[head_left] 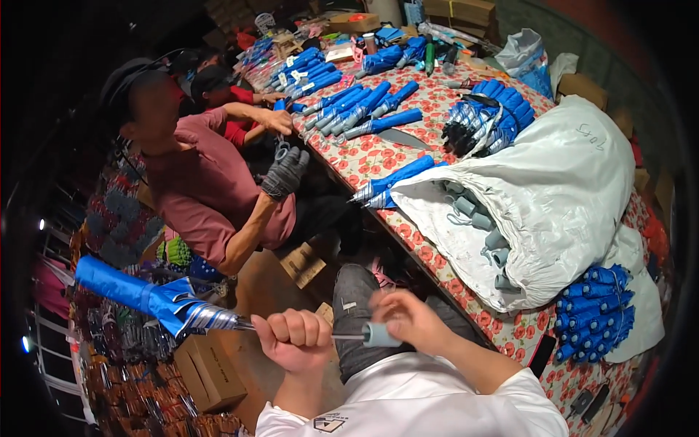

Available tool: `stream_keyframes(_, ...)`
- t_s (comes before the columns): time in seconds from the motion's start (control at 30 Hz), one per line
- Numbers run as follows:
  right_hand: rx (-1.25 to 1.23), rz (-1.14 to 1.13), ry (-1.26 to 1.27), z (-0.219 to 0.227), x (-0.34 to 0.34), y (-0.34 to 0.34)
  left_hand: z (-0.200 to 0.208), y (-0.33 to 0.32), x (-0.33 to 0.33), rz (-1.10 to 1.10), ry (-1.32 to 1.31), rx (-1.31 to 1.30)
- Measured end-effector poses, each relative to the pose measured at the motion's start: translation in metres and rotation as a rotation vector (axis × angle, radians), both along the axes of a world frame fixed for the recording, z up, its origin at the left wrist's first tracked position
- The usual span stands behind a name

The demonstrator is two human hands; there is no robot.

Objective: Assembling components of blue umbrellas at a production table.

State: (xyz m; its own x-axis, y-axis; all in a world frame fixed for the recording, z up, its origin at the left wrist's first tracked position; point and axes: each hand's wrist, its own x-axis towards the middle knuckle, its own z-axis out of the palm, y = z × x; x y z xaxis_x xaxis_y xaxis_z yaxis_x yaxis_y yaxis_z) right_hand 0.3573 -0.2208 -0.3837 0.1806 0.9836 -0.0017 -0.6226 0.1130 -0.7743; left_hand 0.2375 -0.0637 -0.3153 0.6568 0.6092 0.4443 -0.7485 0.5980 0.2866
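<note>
A blue umbrella (124, 285) with a silver-striped inner side lies folded across the left, its canopy end pointing away from me. My left hand (295, 341) is closed in a fist round its thin metal shaft, below the canopy. At the shaft's right end sits a grey-blue handle (378, 335), above my lap. My right hand (415, 320) is at the outer end of this handle, its fingers bent above it and partly smeared by motion. Whether they grip the handle is unclear. Similar grey handles (480, 220) lie in the mouth of a white sack (561, 182) on the table.
The table (437, 251) has a red-flowered cloth and bears several blue umbrellas (364, 102) and a blue umbrella bundle (595, 312). A co-worker in a dark red shirt (218, 175), one hand in a grey glove (285, 172), sits at the left. A cardboard box (210, 371) stands on the floor.
</note>
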Motion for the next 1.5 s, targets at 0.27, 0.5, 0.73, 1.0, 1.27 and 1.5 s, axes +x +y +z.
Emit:
stream_keyframes(0.27,-0.453,0.376,0.324,0.007,0.018,0.002,0.000,-0.005,-0.001,-0.099,-0.021,0.132)
stream_keyframes(0.5,-0.170,-0.266,-0.438,0.008,-0.008,0.001,0.004,-0.010,-0.002,-0.063,-0.047,0.180)
stream_keyframes(0.73,-0.087,-0.288,-0.948,-0.004,-0.021,-0.001,0.010,-0.005,0.006,-0.124,-0.082,0.283)
stream_keyframes(1.0,-0.057,-0.361,-0.175,0.024,0.013,0.037,-0.015,-0.015,0.023,0.029,0.993,0.761)
stream_keyframes(1.27,0.601,0.066,0.241,0.030,0.045,0.016,-0.036,-0.036,0.033,-0.351,0.840,1.183)
stream_keyframes(1.5,0.474,-0.103,0.285,0.069,0.034,-0.002,-0.059,-0.045,0.036,-0.717,0.532,0.621)
